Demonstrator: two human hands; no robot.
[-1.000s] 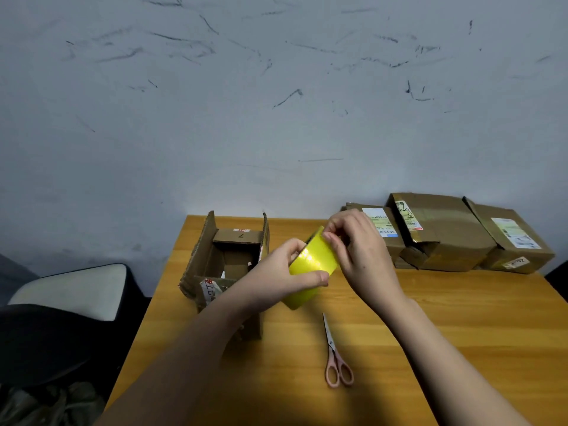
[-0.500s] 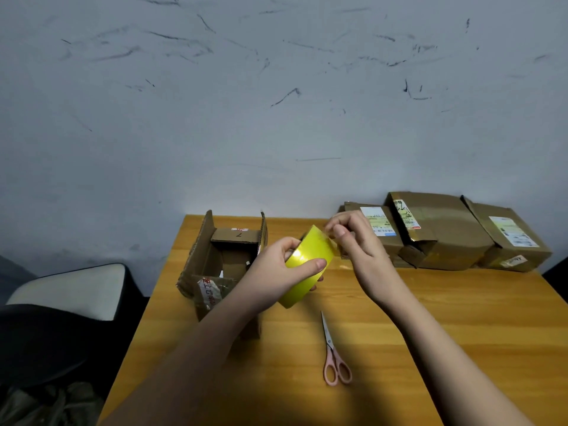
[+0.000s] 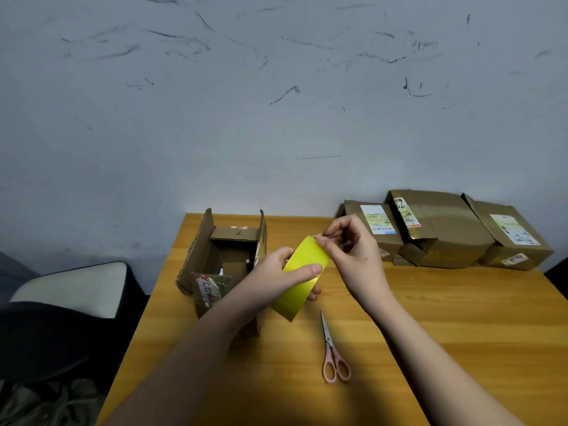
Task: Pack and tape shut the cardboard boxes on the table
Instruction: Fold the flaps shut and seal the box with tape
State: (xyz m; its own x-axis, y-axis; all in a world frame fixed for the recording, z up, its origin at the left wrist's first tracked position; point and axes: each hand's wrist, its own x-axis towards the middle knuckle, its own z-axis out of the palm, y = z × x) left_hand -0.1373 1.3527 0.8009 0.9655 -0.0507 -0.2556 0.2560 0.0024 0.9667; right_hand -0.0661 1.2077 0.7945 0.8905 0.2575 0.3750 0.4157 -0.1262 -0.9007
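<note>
My left hand (image 3: 276,276) grips a yellow roll of tape (image 3: 299,281) above the wooden table (image 3: 430,318), thumb across its outer face. My right hand (image 3: 353,252) pinches the tape's free end at the roll's upper edge. Behind my left hand stands an open cardboard box (image 3: 224,262) with its flaps up and small items inside. Three closed cardboard boxes (image 3: 442,229) with shipping labels sit at the table's far right against the wall.
Pink-handled scissors (image 3: 332,352) lie shut on the table just in front of the roll. A dark chair with a pale seat (image 3: 70,290) stands left of the table. A scuffed grey wall rises right behind the table.
The roll has tilted a little in my left hand. My right fingers have shifted to the roll's upper edge and lifted slightly, pinching the tape end.
</note>
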